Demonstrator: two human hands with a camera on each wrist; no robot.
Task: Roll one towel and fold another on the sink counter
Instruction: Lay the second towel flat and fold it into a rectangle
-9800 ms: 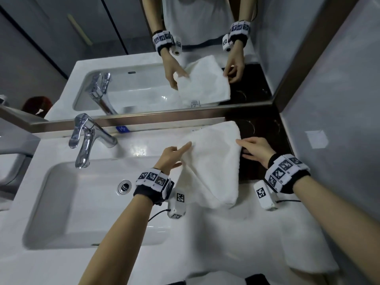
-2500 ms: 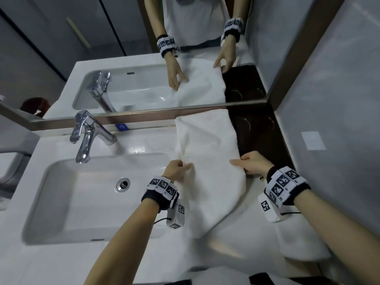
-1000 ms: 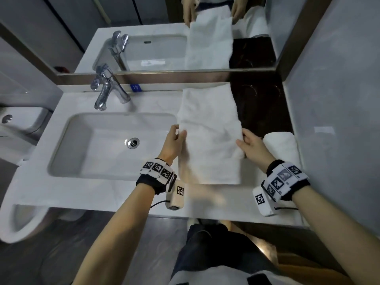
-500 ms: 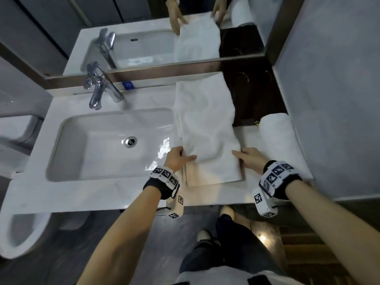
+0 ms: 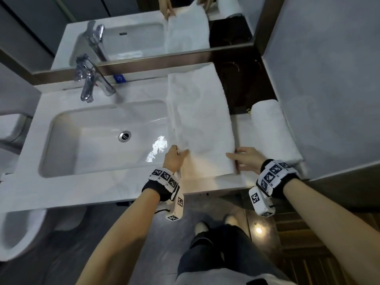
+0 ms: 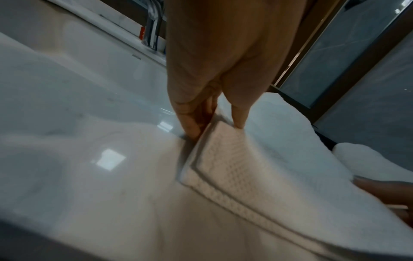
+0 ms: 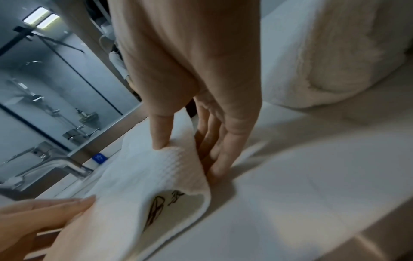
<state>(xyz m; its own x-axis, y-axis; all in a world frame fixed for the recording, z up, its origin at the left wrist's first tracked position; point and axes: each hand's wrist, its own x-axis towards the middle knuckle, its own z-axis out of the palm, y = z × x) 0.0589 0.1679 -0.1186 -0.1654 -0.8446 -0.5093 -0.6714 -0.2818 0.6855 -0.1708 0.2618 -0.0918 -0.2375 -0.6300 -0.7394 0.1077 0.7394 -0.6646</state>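
Observation:
A long white towel (image 5: 200, 120) lies flat on the counter between the basin and the dark inset, reaching from the mirror to the front edge. My left hand (image 5: 174, 156) pinches its near left edge (image 6: 210, 134), thumb on top and fingers beneath. My right hand (image 5: 239, 156) pinches the near right edge (image 7: 178, 159) the same way, lifting it a little; dark writing shows on the underside. A second white towel (image 5: 271, 130), rolled up, lies on the counter at the right by the wall (image 7: 335, 61).
A white basin (image 5: 98, 138) with a chrome faucet (image 5: 90, 83) takes up the left of the white counter (image 5: 92, 188). A mirror (image 5: 144, 27) runs along the back. A dark inset (image 5: 242, 83) lies behind the rolled towel. A grey wall (image 5: 329, 79) closes the right side.
The towel, earlier bunched and wrinkled, now lies straighter along the counter. Both hands have stayed at its near end, holding the side edges; the head view shifted slightly.

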